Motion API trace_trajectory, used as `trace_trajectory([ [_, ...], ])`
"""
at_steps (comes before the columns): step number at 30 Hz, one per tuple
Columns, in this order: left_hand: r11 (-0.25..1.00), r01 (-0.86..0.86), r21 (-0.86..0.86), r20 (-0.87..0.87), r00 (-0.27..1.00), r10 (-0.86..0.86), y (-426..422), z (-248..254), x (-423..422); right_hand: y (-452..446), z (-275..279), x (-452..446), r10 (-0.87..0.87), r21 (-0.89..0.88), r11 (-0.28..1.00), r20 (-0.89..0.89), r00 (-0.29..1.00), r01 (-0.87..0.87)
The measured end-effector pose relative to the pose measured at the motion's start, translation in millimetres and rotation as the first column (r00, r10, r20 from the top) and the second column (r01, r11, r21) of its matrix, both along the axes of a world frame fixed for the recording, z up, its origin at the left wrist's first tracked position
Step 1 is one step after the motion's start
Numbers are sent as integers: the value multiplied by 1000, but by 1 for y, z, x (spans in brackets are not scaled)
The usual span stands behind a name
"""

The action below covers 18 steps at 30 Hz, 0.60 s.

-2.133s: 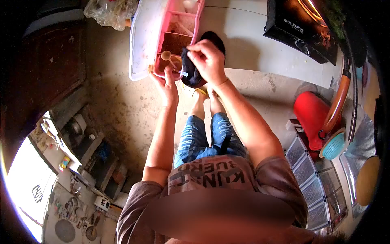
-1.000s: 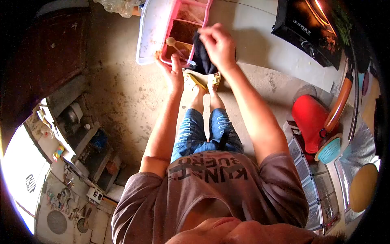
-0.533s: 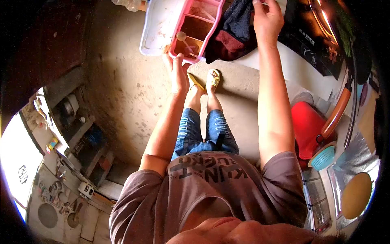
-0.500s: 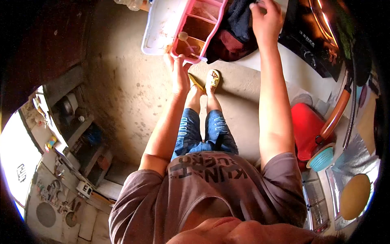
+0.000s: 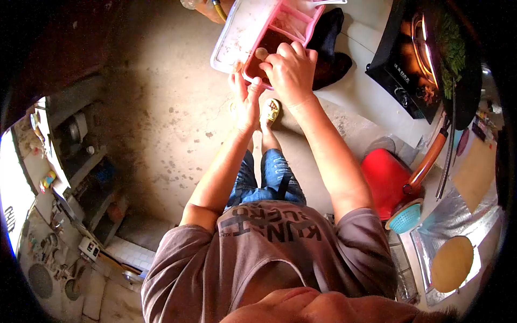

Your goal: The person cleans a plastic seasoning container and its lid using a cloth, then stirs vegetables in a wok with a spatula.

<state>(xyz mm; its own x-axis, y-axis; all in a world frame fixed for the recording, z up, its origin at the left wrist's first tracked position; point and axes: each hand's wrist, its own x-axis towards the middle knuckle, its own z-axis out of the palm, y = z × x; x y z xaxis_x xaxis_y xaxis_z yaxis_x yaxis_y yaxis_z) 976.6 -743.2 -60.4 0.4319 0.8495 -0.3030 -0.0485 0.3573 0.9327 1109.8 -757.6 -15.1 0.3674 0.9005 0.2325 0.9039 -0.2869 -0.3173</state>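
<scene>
A pink compartment box [image 5: 249, 67] with its pale lid [image 5: 231, 40] swung out to the left is at the top centre. My left hand [image 5: 247, 105] grips the box's near end, fingers wrapped at its edge. Over the near compartment, my right hand [image 5: 293, 72] is closed on a small spoon; the spoon's round bowl [image 5: 262, 53] shows by the fingertips, while its handle is mostly hidden. Brownish contents lie in the nearer part, and a pale residue in the farther ones. A white handle [image 5: 328, 2] sticks out at the far end.
Dark cloth [image 5: 328, 54] lies on the counter right of the box. Farther right stands a black gas stove [image 5: 404, 86], with a wok holding greens [image 5: 451, 46] and its brown handle [image 5: 428, 161] reaching toward me. Below are a red container [image 5: 385, 175] and a turquoise basket [image 5: 405, 217].
My right hand has come from the dark cloth and stove side to the box and taken the spoon. The box, held in my left hand, appears slightly farther right in view.
</scene>
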Motion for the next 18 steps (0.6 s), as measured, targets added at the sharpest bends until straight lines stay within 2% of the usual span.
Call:
trace_trajectory([
  [1,1000,13,29,-21,1000,-12,-1,-3,0,-1,-1,-1,8,-3,1000,9,1000,-8],
  [3,1000,-7,29,5,1000,6,-1,-10,-1,-3,-1,1,-8,135,991,-105,994,22],
  [5,999,-21,32,-49,999,23,-2,-10,-2,0,6,5,31,200,980,-138,990,-3],
  [7,997,-44,61,-38,998,47,-3,-12,-4,4,8,12,92,315,949,-247,965,-9],
  [9,999,-50,-8,-9,999,50,-1,-18,-4,9,19,25,113,340,940,-269,956,-16],
  [11,997,-65,-36,15,998,65,-1,-20,-5,8,35,41,11,210,974,-400,917,80],
  [12,996,-63,-64,-14,998,62,0,-14,-6,8,37,51,-15,174,981,-392,920,90],
  [13,994,-60,-92,-43,998,56,1,-8,-5,9,38,61,-24,110,991,-381,924,71],
  [15,990,-64,-125,5,998,66,1,-6,-6,9,37,76,-21,-174,983,-394,919,-52],
  [16,988,-76,-137,-2,997,77,2,-9,-5,12,39,79,-19,-363,924,-366,931,-124],
  [17,985,-89,-149,-10,996,88,2,-11,-5,16,40,79,-25,-364,924,-366,930,-118],
  [18,990,-88,-109,-21,996,86,2,-13,-5,22,39,78,-8,-499,852,-316,949,-159],
])
